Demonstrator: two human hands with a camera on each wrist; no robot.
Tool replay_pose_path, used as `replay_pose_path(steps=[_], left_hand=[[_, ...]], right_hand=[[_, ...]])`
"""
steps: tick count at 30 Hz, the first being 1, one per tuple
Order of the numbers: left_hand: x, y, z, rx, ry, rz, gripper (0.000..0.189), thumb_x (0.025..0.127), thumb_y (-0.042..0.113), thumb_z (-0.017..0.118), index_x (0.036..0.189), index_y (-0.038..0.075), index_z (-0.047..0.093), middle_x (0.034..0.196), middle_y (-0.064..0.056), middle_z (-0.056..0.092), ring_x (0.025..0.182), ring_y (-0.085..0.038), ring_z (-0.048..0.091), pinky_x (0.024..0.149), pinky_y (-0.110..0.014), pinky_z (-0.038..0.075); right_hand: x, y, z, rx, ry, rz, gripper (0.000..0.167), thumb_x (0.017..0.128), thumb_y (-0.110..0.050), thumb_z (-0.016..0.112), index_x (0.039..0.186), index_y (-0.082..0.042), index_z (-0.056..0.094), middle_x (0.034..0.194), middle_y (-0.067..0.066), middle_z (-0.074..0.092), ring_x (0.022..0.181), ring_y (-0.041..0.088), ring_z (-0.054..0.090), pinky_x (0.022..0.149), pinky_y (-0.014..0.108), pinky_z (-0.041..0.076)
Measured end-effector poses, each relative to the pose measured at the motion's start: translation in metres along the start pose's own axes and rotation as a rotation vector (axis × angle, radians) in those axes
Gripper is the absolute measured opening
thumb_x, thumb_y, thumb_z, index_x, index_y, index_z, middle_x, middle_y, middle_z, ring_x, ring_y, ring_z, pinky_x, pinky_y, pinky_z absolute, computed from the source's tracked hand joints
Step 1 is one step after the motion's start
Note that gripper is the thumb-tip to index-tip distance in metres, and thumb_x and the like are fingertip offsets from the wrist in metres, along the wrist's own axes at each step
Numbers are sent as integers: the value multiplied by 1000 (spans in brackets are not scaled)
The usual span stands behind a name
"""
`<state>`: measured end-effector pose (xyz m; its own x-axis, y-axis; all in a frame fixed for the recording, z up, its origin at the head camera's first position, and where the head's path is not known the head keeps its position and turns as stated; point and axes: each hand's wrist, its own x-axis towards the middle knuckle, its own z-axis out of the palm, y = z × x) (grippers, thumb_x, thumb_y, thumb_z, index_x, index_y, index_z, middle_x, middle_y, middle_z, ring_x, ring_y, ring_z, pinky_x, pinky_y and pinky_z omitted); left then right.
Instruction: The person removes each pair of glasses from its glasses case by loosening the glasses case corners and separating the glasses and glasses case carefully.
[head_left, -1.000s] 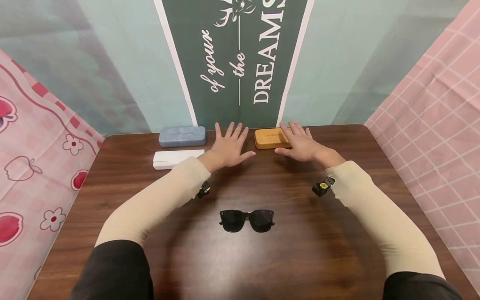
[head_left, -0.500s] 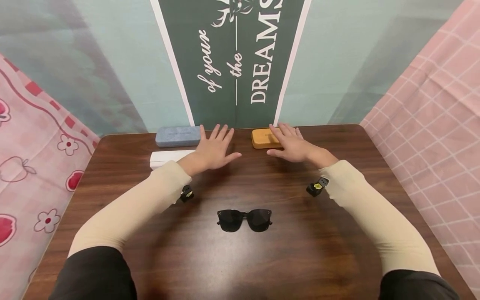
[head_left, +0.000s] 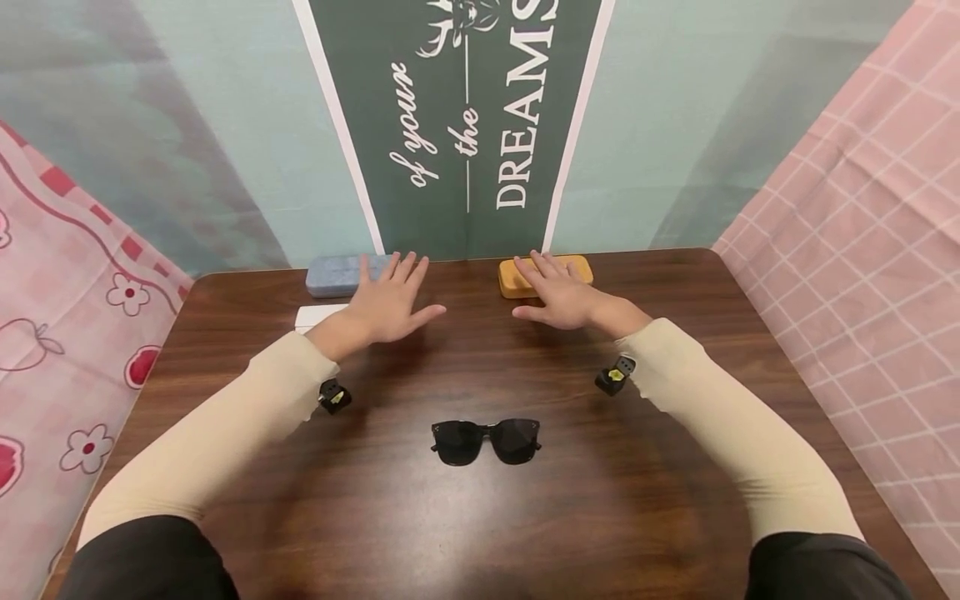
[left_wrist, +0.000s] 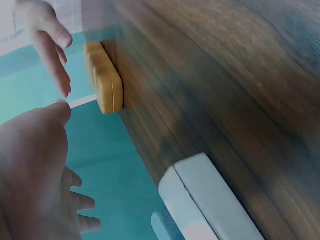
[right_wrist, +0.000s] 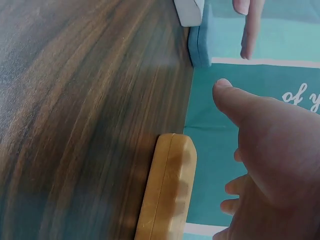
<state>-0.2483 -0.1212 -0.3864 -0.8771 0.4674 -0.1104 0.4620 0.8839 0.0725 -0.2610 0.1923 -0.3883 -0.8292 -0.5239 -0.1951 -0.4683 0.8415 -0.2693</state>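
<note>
My left hand [head_left: 386, 307] hovers palm down with spread fingers, above the blue glasses case [head_left: 333, 277] and the white case [head_left: 318, 316], hiding part of both. The left wrist view shows the white case [left_wrist: 212, 200] standing apart from this hand. Spread out likewise, my right hand [head_left: 562, 298] is over the yellow glasses case [head_left: 582, 267]. A gap shows between that hand and the yellow case [right_wrist: 167, 187] in the right wrist view. Neither hand holds anything. Black sunglasses [head_left: 486, 442] lie on the table between my forearms, lenses toward me.
The brown wooden table [head_left: 480, 525] ends at a green printed cloth [head_left: 457, 225] behind the cases. Pink cloths hang along the left and right sides. A small black camera [head_left: 333, 396] is strapped at my left wrist, another black camera [head_left: 615, 375] at my right.
My left hand has moved left, from beside the blue case to over it and the white case. My right hand has shifted slightly left over the yellow case. The sunglasses stay put.
</note>
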Motion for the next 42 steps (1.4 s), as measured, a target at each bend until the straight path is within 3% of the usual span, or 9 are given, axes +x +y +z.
replay_pose_path(steps=[7, 27, 42], left_hand=[[-19, -21, 3, -39, -37, 7, 90, 102, 64, 39, 163, 4, 10, 168, -22, 11, 154, -43, 8, 111, -76, -9], [-70, -75, 10, -159, -82, -114, 92, 103, 59, 43, 162, -1, 7, 166, -28, 8, 151, -50, 6, 110, -77, -8], [-93, -104, 16, -210, -91, -177, 98, 101, 66, 39, 161, -3, 4, 165, -32, 6, 150, -52, 6, 109, -78, -6]], right_hand=[[6, -13, 0, -6, -4, -16, 89, 101, -50, 57, 164, -9, 10, 167, 26, 5, 154, 44, 2, 118, 68, 6], [29, -52, 8, -14, -36, -74, 89, 101, -55, 55, 165, -14, 10, 169, 21, 4, 156, 37, 1, 121, 63, 5], [42, -82, 12, -16, -42, -125, 88, 101, -55, 55, 165, -14, 10, 169, 19, 4, 156, 37, 3, 121, 64, 5]])
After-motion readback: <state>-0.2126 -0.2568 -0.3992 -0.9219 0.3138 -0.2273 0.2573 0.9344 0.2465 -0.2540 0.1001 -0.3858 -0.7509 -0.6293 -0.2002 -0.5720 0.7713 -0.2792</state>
